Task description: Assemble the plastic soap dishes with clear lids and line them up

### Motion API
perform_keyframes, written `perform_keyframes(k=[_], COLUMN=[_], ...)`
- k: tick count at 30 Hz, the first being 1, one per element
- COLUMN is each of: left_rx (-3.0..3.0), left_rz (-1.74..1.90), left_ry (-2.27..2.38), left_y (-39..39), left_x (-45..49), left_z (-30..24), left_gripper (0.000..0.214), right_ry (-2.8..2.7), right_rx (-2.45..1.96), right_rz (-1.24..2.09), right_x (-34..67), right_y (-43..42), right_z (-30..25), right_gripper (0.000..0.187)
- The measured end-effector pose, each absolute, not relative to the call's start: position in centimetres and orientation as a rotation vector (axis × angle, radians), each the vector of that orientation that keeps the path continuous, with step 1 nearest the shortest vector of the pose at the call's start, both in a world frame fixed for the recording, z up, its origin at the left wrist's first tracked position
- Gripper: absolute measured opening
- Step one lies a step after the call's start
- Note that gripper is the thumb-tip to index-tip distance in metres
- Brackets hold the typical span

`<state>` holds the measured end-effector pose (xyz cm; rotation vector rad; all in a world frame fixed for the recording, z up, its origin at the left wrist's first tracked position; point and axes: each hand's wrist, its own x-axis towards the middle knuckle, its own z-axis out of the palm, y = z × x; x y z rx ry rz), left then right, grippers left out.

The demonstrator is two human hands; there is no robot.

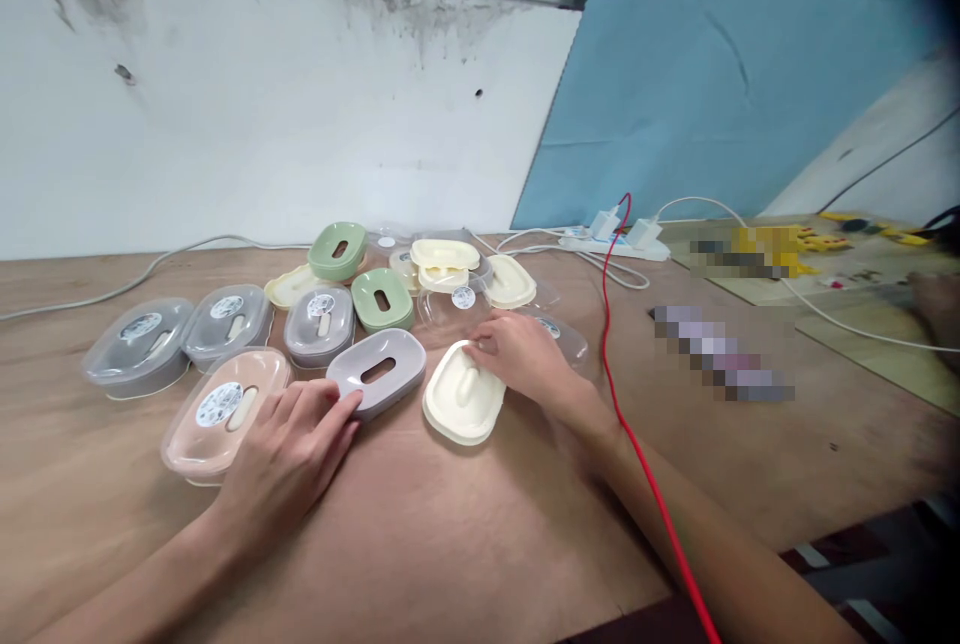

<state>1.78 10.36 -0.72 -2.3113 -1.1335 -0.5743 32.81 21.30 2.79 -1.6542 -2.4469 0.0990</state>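
My left hand (289, 449) lies flat on the wooden table (480, 524), fingers stretched out, its fingertips touching the near edge of a grey oval tray with a slot (377, 372). My right hand (521, 356) rests on the far right edge of a cream oval tray (463, 406), fingers curled down onto its rim. A pink box under a clear lid (222, 410) sits just left of my left hand.
Several more boxes stand behind: grey lidded ones (139, 342), green trays (382, 298), cream trays (444, 254) and clear lids (453, 309). A red cable (615, 364) runs past my right forearm. A white power strip (615, 242) lies at the back right. Another person's hand (937, 302) shows at the far right.
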Motion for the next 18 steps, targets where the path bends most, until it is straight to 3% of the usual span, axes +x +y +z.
perform_keyframes(k=[6,10,18], left_rx=[-2.333,-2.324,-2.354], left_rz=[-0.561,-0.562,-0.592], left_ry=[-1.229,-1.272,-1.269], left_y=[10.5,10.5,10.4], left_x=[1.9,1.8,1.6], left_z=[-0.8,-1.2,-1.5], left_gripper=[0.034,0.029,0.025], right_ry=[-2.543,-2.52,-2.457], right_rx=[-1.344,-1.131,-1.125], right_rz=[0.37,0.588,0.651], right_x=[32.7,32.5,32.5], right_y=[21.3,21.1,21.4], right_z=[2.4,2.1,1.4], right_gripper=[0.018,0.024,0.021])
